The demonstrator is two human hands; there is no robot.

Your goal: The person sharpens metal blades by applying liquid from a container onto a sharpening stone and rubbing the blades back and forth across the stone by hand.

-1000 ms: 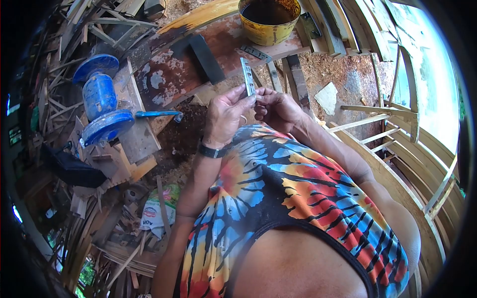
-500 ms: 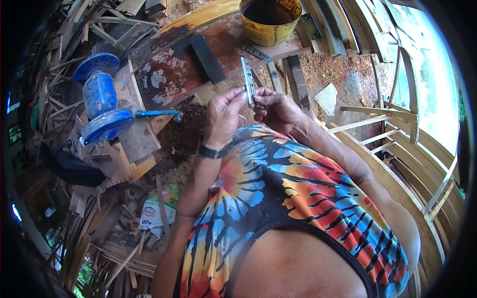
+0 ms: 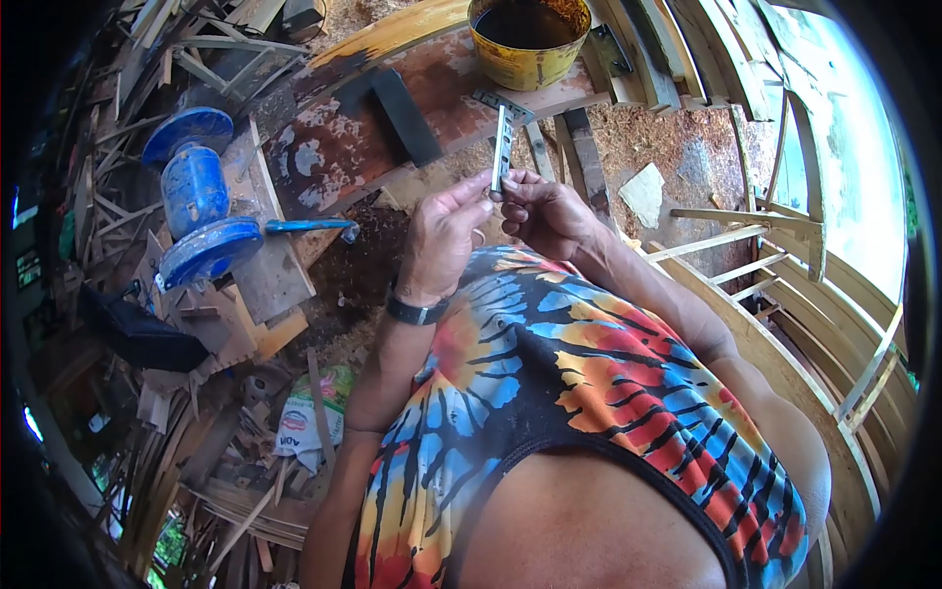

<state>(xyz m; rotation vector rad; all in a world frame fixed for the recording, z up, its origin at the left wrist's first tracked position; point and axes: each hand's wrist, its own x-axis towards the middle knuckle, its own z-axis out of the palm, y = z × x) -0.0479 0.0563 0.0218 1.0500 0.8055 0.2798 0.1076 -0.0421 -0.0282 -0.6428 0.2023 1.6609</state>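
Note:
Between both hands stands a narrow slotted metal strip (image 3: 502, 147), silvery on one edge with dark slots along its face. Its lower end is pinched by the fingertips of my left hand (image 3: 446, 231), which wears a dark wristband. From the other side, my right hand (image 3: 551, 211) grips the same end with thumb and curled fingers. Just beyond the strip's top, a similar slotted metal piece (image 3: 515, 106) lies on the bench edge. Left of it rests a dark rectangular block (image 3: 406, 118), perhaps a sharpening stone.
On the stained wooden bench (image 3: 324, 147) stands a yellow bucket (image 3: 525, 69) of dark liquid. A blue machine with two round ends (image 3: 196, 187) sits at left, beside a blue-handled tool (image 3: 304, 226). Wooden frames (image 3: 736, 240) line the right; scrap wood and a printed bag (image 3: 309, 422) lie lower left.
The strip has turned in my fingers, so its slotted face shows more and its top leans right. My left hand has shifted slightly right and its fingers have moved along the lower end.

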